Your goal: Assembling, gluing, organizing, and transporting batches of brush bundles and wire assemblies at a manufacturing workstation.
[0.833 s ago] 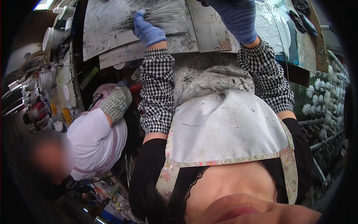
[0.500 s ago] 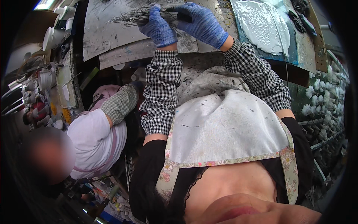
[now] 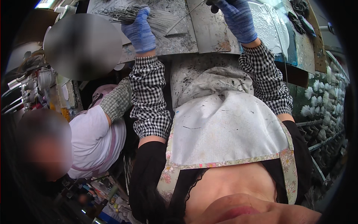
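Nearest the cam, a white apron point(image 3: 227, 130) w/ a floral hem is hanging over the person's front, speckled w/ dark flecks higher up. Checked sleeve covers are running up both forearms to blue knit gloves. To the person's left, lower down, a co-worker in a white top point(image 3: 95, 140) w/ a checked sleeve is sitting, apart from the person's hands. Farther out, the left hand point(image 3: 140, 30) is lying palm down on a bundle of thin grey wires point(image 3: 153, 18), fingers curled over it and pressing it onto a scuffed grey metal worktop point(image 3: 209, 33). The wires are looking thin, straight, dull grey, packed tight under the glove at the left end and fanning out toward the right past the fingers; bundle is sitting at the far edge of the worktop, directly under and touching the left glove. The right hand point(image 3: 236, 16) is closing round a single thin wire point(image 3: 184, 16), pinched at the top of the frame, fingertips partly cut off by the rim; that strand is slanting down-left from the right glove toward the fanned end of the bundle, can't tell if touching it. Right of that, a whitish textured sheet point(image 3: 266, 26) is lying on the worktop. Far right, rows of white tufted pieces point(image 3: 319, 99) are sitting on dark racks.
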Tool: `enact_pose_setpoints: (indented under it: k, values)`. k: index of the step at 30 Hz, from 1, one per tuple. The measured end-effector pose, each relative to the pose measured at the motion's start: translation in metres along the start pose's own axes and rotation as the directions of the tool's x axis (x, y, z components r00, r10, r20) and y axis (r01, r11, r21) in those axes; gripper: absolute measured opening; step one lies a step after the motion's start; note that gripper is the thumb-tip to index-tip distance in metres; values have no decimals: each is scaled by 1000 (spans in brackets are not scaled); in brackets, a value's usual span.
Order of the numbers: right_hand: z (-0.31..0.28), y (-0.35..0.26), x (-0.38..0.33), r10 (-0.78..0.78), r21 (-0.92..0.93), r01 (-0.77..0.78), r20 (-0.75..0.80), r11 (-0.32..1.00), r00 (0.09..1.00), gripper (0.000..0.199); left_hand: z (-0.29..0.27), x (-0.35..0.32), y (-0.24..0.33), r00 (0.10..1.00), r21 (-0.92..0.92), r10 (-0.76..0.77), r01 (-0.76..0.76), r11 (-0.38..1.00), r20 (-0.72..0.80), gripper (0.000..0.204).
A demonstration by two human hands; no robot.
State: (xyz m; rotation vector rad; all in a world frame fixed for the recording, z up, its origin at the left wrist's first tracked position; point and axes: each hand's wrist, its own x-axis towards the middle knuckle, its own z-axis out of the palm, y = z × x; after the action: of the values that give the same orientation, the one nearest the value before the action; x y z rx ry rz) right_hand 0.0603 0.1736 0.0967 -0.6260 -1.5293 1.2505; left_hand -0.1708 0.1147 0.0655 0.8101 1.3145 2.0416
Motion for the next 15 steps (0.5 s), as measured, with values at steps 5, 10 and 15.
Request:
enact_pose_setpoints:
  k: [5, 10, 15]
  values:
    - [-20, -10, 5, 255, -156, -226, 203, 962, 946, 25, -12, -28, 5, 811, 44, -277, 297, 954, 515, 24]
    - [2, 37, -22, 12, -606, 321, 480, 728, 877, 28, -2, -85, -9, 442, 124, -607, 733, 669, 660, 31]
    - [10, 55, -45, 260, -173, -226, 207, 959, 943, 29, -25, -121, -7, 515, -9, -620, 773, 634, 591, 38]
